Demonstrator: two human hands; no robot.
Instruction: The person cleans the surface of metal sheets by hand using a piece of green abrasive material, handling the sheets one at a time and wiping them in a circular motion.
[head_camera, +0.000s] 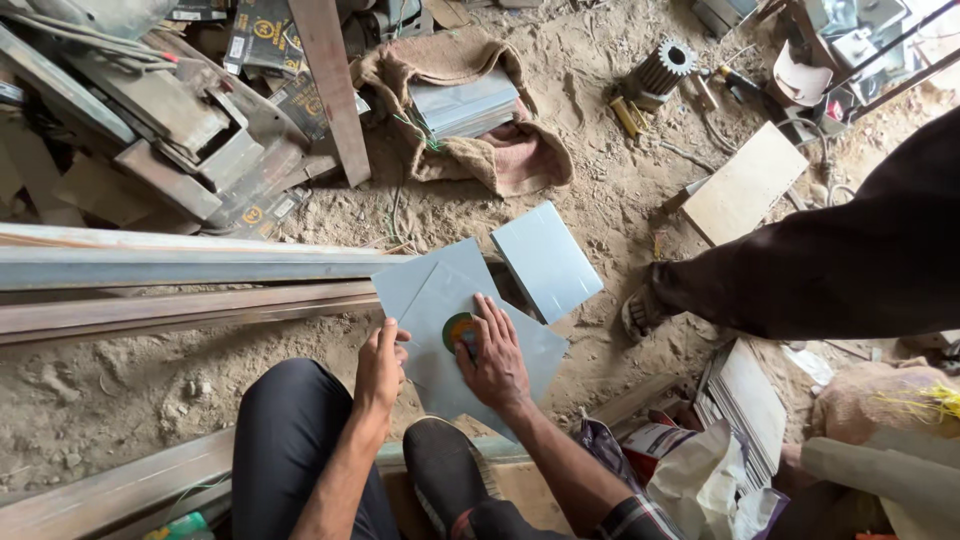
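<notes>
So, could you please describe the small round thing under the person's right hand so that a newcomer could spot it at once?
Start at the long metal beam lying across the sandy floor and follow it right to the grey metal sheets at its end. On the nearest sheet, under the right hand, sits a small disc. Its green and orange colours set it apart from the plain grey sheets around it.

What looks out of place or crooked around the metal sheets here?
The two sheets under the hands lie fanned, corners not aligned. A third sheet lies apart on the sand. More sheets rest on a crumpled cloth. Scrap is heaped untidily upper left.
</notes>
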